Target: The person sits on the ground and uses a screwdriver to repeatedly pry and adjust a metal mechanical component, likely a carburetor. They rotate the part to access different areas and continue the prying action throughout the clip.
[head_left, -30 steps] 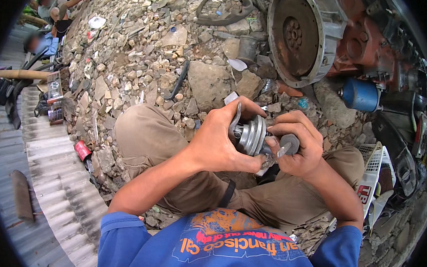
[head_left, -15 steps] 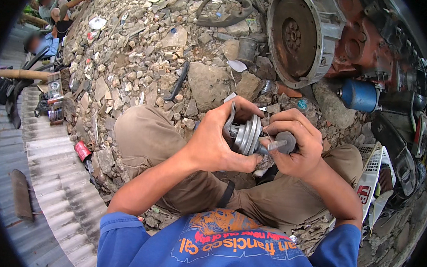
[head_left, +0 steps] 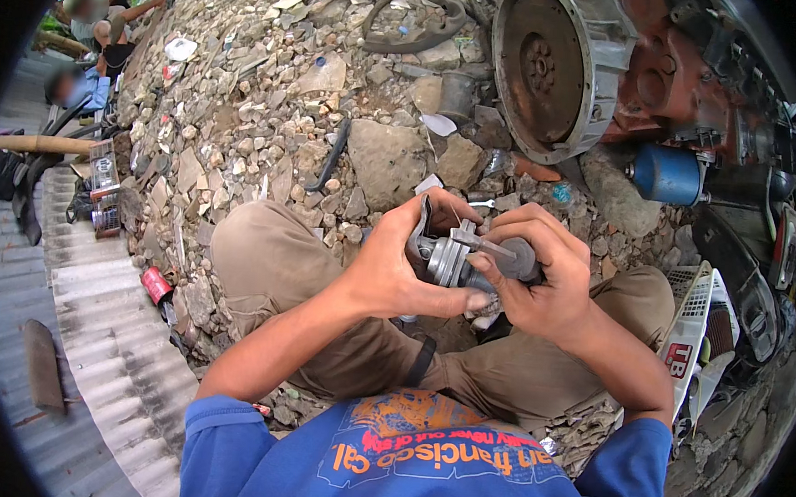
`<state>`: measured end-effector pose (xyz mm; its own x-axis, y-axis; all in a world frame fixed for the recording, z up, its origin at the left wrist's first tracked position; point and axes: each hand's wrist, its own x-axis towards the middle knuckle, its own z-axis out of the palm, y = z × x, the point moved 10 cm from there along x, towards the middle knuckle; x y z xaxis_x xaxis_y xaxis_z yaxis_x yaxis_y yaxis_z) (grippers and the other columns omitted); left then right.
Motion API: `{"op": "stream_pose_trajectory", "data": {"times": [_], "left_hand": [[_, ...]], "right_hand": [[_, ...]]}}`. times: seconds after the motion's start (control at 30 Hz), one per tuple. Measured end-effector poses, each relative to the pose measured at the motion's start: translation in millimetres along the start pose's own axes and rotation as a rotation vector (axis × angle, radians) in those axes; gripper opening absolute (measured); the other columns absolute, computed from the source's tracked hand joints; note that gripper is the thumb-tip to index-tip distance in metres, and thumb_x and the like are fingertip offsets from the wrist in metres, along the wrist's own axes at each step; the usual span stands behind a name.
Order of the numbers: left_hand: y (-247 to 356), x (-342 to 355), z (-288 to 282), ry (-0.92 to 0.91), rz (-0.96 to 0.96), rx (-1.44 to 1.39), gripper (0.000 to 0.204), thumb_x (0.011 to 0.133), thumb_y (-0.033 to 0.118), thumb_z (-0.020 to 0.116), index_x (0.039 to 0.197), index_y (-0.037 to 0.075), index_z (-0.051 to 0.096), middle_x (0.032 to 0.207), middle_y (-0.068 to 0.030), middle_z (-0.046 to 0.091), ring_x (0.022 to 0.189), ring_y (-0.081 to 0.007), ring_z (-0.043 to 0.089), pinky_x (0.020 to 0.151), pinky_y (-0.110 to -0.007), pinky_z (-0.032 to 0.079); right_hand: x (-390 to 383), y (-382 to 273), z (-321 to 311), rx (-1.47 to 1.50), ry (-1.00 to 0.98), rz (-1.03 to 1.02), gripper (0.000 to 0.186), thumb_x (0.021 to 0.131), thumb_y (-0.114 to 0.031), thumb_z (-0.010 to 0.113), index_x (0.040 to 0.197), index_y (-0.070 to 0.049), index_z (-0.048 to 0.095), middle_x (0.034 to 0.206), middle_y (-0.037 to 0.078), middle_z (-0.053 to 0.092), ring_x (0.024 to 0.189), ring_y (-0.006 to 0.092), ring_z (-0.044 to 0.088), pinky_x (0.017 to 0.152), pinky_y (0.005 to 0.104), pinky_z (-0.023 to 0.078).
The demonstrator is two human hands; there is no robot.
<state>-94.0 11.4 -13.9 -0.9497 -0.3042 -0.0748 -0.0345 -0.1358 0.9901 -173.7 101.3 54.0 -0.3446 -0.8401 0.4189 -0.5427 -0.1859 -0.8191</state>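
Note:
My left hand (head_left: 395, 259) is closed round a silver ribbed metal engine part (head_left: 441, 261), held above my lap. A bent metal plate (head_left: 420, 231) lies along its far left side, inside that hand's grip. My right hand (head_left: 553, 274) grips a dark grey piece with a round end (head_left: 522, 258). Across the front of the silver part sits a T-shaped grey metal piece (head_left: 487, 245), its stem reaching to my right fingers. Whether these grey pieces are joined to the silver part I cannot tell. My fingers hide much of the assembly.
An engine block (head_left: 659, 78) with a large round flywheel (head_left: 541, 70) and a blue canister filter (head_left: 667, 174) stands far right. A white plastic crate (head_left: 686, 344) is beside my right knee. Rubble, a large rock (head_left: 387, 161) and a small wrench (head_left: 482, 203) lie ahead. Corrugated sheets (head_left: 105, 349) cover the left. Two people sit far left.
The silver part has turned in my hands. The T-shaped piece now lies across its front, and my right fingers have shifted round the grey round end.

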Motion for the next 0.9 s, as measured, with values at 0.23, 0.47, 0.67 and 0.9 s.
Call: {"op": "stream_pose_trajectory", "data": {"times": [0.23, 0.47, 0.67, 0.9], "left_hand": [[1.3, 0.5, 7.7, -0.061, -0.014, -0.035, 0.068, 0.062, 0.022, 0.091, 0.117, 0.003, 0.055, 0.103, -0.0038, 0.061, 0.096, -0.0134, 0.057, 0.089, -0.030, 0.046], [-27.0, 15.4, 23.1, -0.006, -0.374, -0.648, 0.071, 0.065, 0.031, 0.071, 0.126, 0.002, 0.052, 0.110, -0.0146, 0.063, 0.105, -0.0296, 0.066, 0.095, -0.043, 0.055], [3.8, 27.3, 20.4, -0.103, -0.002, -0.985, 0.079, 0.059, 0.037, 0.073, 0.128, 0.006, 0.052, 0.117, -0.0164, 0.055, 0.107, -0.0350, 0.057, 0.103, -0.049, 0.045], [12.1, 28.2, 21.0, -0.270, 0.349, -1.275, 0.085, 0.061, 0.040, 0.078, 0.133, 0.005, 0.050, 0.119, -0.0120, 0.049, 0.113, -0.0314, 0.049, 0.107, -0.045, 0.039]], "right_hand": [[4.5, 3.9, -3.0, -0.009, -0.049, 0.118, 0.020, 0.080, -0.006, 0.079, 0.091, 0.002, 0.064, 0.080, 0.012, 0.063, 0.066, 0.0216, 0.061, 0.058, 0.0332, 0.046], [31.7, 42.0, -36.7, 0.116, 0.090, 0.409, 0.035, 0.094, -0.030, 0.070, 0.102, 0.003, 0.066, 0.075, -0.001, 0.062, 0.068, 0.0053, 0.050, 0.056, 0.0273, 0.041], [23.5, 62.1, -81.1, 0.188, 0.296, 0.442, 0.035, 0.099, -0.032, 0.062, 0.110, 0.001, 0.065, 0.079, -0.003, 0.059, 0.064, 0.0032, 0.048, 0.057, 0.0208, 0.039], [13.0, 16.2, -65.2, 0.300, 0.156, 0.379, 0.045, 0.084, -0.036, 0.080, 0.104, 0.000, 0.062, 0.085, -0.002, 0.060, 0.076, 0.0061, 0.052, 0.066, 0.0210, 0.042]]}}
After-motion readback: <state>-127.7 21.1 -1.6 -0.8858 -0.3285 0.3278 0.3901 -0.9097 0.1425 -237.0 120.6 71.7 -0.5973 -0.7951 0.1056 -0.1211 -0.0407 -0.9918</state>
